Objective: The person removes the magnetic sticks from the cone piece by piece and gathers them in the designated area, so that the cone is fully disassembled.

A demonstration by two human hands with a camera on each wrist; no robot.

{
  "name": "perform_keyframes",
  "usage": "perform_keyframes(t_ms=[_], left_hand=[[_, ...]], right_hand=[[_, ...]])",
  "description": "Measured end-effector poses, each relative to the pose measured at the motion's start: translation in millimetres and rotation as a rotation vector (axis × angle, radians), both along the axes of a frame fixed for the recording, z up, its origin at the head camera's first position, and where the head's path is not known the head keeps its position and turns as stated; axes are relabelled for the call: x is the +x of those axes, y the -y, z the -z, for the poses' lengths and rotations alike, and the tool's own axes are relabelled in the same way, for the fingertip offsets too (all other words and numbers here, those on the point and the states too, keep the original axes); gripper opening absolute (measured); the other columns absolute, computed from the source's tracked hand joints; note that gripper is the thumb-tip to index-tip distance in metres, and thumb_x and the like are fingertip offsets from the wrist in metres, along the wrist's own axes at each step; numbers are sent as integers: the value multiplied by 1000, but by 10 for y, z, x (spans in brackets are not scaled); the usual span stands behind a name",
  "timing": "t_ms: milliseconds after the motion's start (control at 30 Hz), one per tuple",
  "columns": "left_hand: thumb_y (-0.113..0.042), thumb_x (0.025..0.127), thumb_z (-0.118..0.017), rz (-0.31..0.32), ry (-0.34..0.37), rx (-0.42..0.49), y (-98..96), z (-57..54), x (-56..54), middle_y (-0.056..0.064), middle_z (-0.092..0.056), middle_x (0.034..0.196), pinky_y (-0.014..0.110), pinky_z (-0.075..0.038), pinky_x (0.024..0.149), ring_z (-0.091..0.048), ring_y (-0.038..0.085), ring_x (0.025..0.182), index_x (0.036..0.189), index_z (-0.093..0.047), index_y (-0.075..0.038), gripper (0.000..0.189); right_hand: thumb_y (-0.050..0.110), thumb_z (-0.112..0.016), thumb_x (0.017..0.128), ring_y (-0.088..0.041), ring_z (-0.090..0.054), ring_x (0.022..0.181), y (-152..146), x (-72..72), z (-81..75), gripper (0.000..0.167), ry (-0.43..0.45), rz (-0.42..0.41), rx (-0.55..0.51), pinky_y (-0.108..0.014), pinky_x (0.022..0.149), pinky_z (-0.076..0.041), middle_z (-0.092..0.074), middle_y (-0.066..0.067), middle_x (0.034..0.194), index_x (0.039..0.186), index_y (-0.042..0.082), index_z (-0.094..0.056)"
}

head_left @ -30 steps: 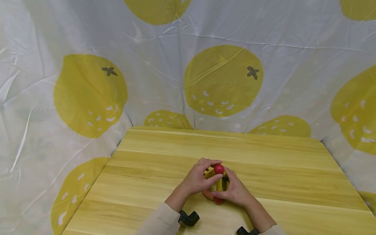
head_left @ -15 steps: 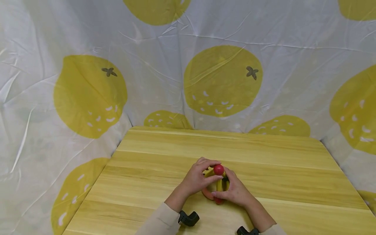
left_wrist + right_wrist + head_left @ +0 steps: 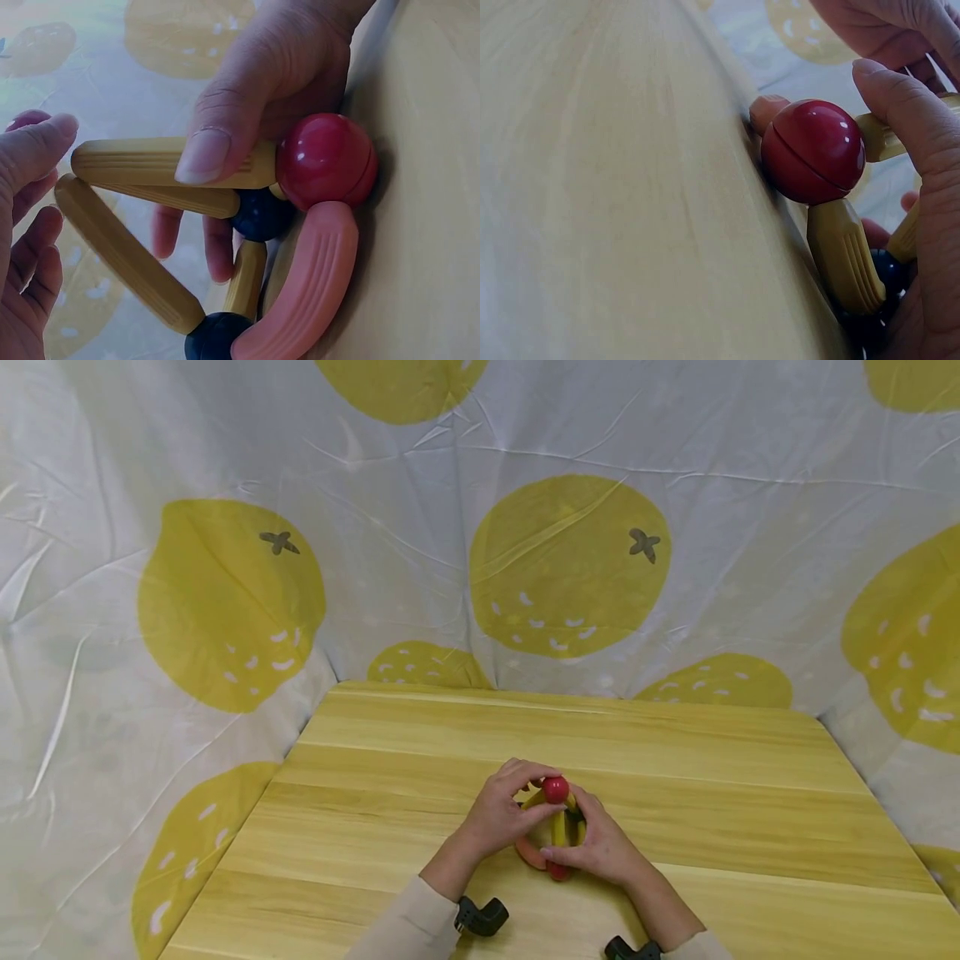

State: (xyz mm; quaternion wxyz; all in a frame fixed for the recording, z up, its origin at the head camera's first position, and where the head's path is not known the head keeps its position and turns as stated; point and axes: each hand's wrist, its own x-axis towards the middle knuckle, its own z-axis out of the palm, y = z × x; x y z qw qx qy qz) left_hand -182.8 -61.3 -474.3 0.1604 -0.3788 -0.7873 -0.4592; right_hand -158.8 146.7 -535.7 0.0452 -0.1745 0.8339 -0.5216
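Note:
A frame of ribbed sticks joined by balls stands on the table, between both hands. My left hand (image 3: 491, 810) pinches the red ball (image 3: 556, 789) at its top with thumb and fingers. My right hand (image 3: 609, 850) grips the frame's right side, its thumb across a yellow stick (image 3: 157, 161) in the left wrist view. That stick runs from the top down to a larger-looking red ball (image 3: 326, 161) at the tabletop. From this lower ball a curved pink stick (image 3: 311, 281) reaches a dark blue ball (image 3: 217, 337). Another dark blue ball (image 3: 262, 215) sits behind. Fingers hide part of the frame.
The wooden table (image 3: 360, 793) extends around the hands on all sides. A pale curtain (image 3: 405, 552) printed with yellow fruit hangs behind it and at both sides. Black camera mounts (image 3: 482, 917) are strapped at both wrists.
My left hand and the top red ball have shifted very slightly up and to the left. The right hand and the lower part of the frame stay in place.

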Motion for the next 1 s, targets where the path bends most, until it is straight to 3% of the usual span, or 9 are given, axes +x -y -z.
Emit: perform_keyframes(t_ms=[267,467,733,867,1000], left_hand=[[-13,83,-86,-63,27,41,95,-26,-47,3,-74,110,30,-56,81,-64,18,95,124,-69,-11,44],[-14,84,-85,-136,76,56,216,9,-117,5,-73,107,30,-54,80,-64,22,93,124,-68,-7,45],[-21,84,-85,-265,202,55,392,119,-239,3,-70,109,35,-56,81,-63,28,92,119,-71,-16,38],[-21,83,-87,-331,240,33,461,221,-308,1,-70,108,30,-55,81,-63,28,92,118,-71,-16,39],[-22,84,-86,-376,310,14,530,315,-361,2,-71,109,34,-55,83,-63,28,95,119,-71,-15,39]], right_hand=[[41,-93,72,-28,-48,130,4,-3,-17,93,-6,4,3,-57,106,-39,-48,-3,149,149,41,-42],[41,-93,71,-30,-47,134,1,2,-23,96,32,9,2,-61,109,-36,-48,-5,148,152,29,-42],[43,-93,70,-29,-48,133,0,-7,-13,99,22,18,33,-60,110,-37,-49,-8,146,154,25,-42],[43,-93,70,-29,-48,134,-3,-5,-12,100,17,24,40,-60,110,-37,-49,-9,147,154,24,-42],[44,-93,70,-31,-48,135,0,0,-17,100,26,29,54,-61,110,-38,-48,-11,147,154,24,-42]])
